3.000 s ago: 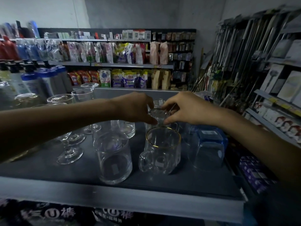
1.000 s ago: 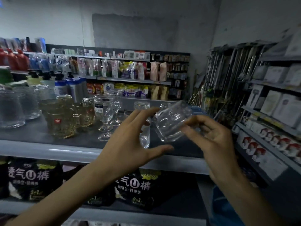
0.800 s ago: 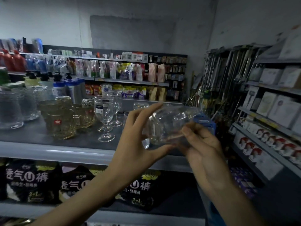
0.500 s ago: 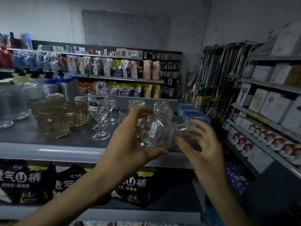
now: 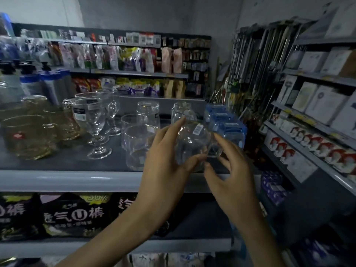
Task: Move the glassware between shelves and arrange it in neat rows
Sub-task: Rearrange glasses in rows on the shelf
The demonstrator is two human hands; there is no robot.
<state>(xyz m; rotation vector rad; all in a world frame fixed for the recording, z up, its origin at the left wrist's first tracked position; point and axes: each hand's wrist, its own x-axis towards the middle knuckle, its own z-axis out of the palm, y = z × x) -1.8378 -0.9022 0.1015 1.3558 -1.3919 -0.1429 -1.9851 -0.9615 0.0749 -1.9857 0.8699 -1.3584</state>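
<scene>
Dim shop aisle, grey shelf [image 5: 57,180]. Clear glass [image 5: 192,145] held over its front R end, L hand [image 5: 165,166] cupping its side, R hand [image 5: 229,174] pinching the other end. Tumblers [image 5: 138,143] just beside on L, stemmed glasses [image 5: 94,122] & amber mugs [image 5: 27,135] further L — blue packs [image 5: 227,124] close behind.

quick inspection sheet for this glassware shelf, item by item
surface: grey shelf, glassware standing on it, light dim.
job's things: clear glass, barcode sticker on it, held off the shelf near its front edge; stemmed goblets, amber mugs, clear tumblers and blue glasses stand on the shelf.
clutter: pump bottles behind the mugs at the left.
grippers: left hand grips the glass from the left; right hand pinches its right end.
cables: nothing seen.
surroundings: snack packs on far shelves, boxed goods on the right, dark packs on the shelf below.
</scene>
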